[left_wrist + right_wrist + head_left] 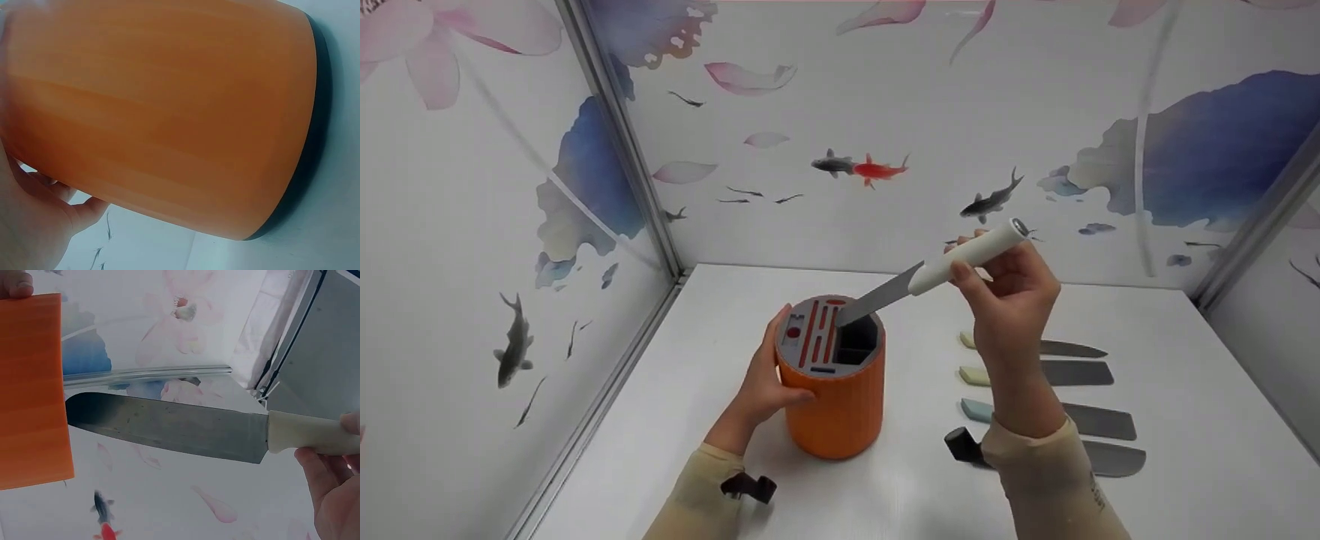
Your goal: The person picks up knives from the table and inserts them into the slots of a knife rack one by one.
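An orange round knife block point(834, 412) with a grey slotted top stands on the white table. My left hand point(763, 386) grips it from the left, thumb on the near side and fingers round the back. In my right hand point(1012, 292) I hold a kitchen knife point(169, 427) by its white handle point(969, 257), between thumb and fingers. The knife slants down to the left, with its tip at the block's top beside the dark open compartment point(861, 341). Whether the tip touches the block or has entered it, I cannot tell. The orange wall point(169, 124) fills most of the left wrist view.
Several knives lie on the table at the right, blades pointing right: one with a yellow handle point(967, 340), one pale green handle point(975, 376), one blue-green handle point(976, 409). My right forearm partly covers them. Printed white panels point(885, 225) enclose the table.
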Motion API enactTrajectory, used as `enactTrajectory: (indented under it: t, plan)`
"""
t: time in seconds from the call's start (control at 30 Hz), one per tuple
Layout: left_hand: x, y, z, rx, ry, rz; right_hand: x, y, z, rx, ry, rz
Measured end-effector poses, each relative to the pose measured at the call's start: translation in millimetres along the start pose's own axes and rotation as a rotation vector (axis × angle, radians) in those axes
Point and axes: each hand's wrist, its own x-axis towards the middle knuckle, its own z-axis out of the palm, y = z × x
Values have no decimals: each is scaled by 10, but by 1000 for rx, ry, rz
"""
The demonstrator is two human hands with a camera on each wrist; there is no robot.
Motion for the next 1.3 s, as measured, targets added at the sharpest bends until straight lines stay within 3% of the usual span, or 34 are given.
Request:
enactTrajectory:
  t: [0.4,0.67,0.97,1.3]
  plan:
    - [-49,-1,-29,18,18,-43,-54,225,293,-182,-153,50]
    - [-50,7,-24,20,35,-30,-292,466,477,-261,-251,161]
    - [4,-46,68,-15,10,6,-565,736,581,-433,-397,202]
    - [2,-51,63,-7,9,3,-578,829,607,-496,-352,320]
